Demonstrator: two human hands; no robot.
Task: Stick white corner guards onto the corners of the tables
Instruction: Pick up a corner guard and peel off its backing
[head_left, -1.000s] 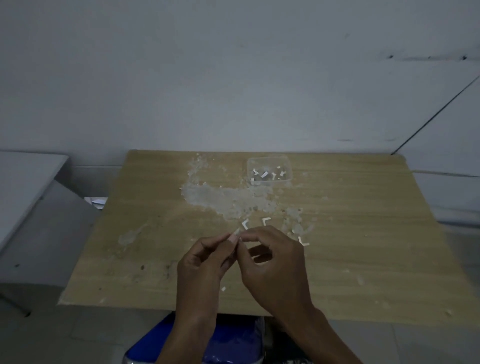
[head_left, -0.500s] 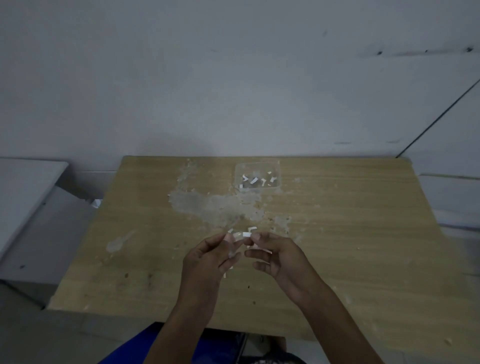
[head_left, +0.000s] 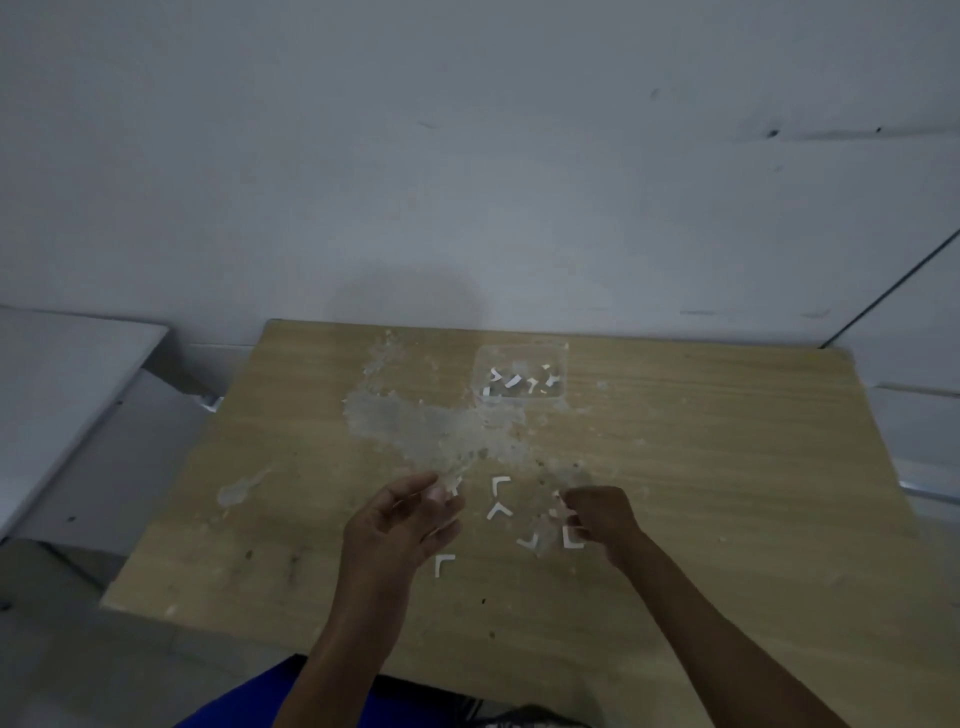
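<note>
My left hand (head_left: 405, 519) hovers over the middle of the wooden table (head_left: 727, 467) and pinches a small white corner guard (head_left: 455, 487) at its fingertips. My right hand (head_left: 600, 517) is apart to the right, low over the table, fingers curled, with a tiny white scrap (head_left: 560, 512) at their tips. Several loose L-shaped guards lie between and below the hands, among them one (head_left: 500, 486), another (head_left: 498, 510) and a third (head_left: 443, 564). A clear plastic box (head_left: 485, 358) near the far edge holds several more.
A pale patch of peeled residue (head_left: 415, 426) spreads across the tabletop between the box and my hands. A white table (head_left: 62, 364) stands to the left across a gap. A grey wall runs right behind the wooden table.
My hands were joined over one guard and have pulled apart. The right has swung right and down towards the table; the left keeps the guard. The view has tilted slightly.
</note>
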